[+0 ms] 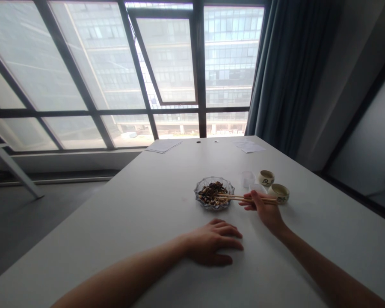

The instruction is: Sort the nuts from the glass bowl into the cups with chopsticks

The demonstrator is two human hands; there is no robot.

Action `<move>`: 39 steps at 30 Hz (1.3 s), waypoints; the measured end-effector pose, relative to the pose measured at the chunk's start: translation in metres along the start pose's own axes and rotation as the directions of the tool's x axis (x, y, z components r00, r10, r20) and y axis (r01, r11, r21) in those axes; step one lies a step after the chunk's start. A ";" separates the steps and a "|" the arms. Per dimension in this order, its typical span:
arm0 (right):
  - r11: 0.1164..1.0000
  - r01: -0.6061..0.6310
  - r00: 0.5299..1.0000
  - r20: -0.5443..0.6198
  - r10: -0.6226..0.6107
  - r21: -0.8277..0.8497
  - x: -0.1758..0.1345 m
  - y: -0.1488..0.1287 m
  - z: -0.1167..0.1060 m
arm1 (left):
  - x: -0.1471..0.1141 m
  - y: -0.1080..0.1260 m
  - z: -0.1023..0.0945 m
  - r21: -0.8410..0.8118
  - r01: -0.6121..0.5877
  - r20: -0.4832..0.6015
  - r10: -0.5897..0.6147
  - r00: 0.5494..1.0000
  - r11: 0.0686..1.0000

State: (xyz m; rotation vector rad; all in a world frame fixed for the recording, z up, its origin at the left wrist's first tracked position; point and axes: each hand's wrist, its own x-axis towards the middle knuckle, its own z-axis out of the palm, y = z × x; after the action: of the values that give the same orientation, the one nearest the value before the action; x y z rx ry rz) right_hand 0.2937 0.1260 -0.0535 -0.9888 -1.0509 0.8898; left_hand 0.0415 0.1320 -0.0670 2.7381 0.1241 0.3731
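My right hand (265, 210) is closed round a pair of wooden chopsticks (239, 198). Their tips reach into a scalloped clear glass bowl (197, 199), among a heap of small mixed dark and pale pieces (213, 191) too small to name. Flat on the table in front of the bowl lies my left hand (214, 243), fingers spread, touching nothing but the tabletop. Behind my right hand stand two cream cups with dark characters, a farther cup (265, 179) and a nearer cup (282, 194), the nearer one partly hidden. Beside them are two small clear plastic containers (248, 179).
The white table (141, 205) runs toward large windows, one pane tilted out. Paper sheets (163, 146) lie at its far left and more papers (250, 146) at its far right. A dark curtain (285, 77) hangs at the right, and another table's leg (19, 173) stands at the left.
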 end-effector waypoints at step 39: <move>0.953 0.274 0.876 -0.376 -0.303 -0.129 0.040 -0.013 -0.060 | 0.001 0.001 -0.001 -0.013 0.005 0.001 -0.005 1.000 1.000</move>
State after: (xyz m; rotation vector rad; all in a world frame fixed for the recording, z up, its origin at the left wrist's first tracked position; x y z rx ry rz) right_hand 0.3631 0.1467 -0.0418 -0.9872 -0.8584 0.3856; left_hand 0.0423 0.1314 -0.0652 2.7247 0.1275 0.3695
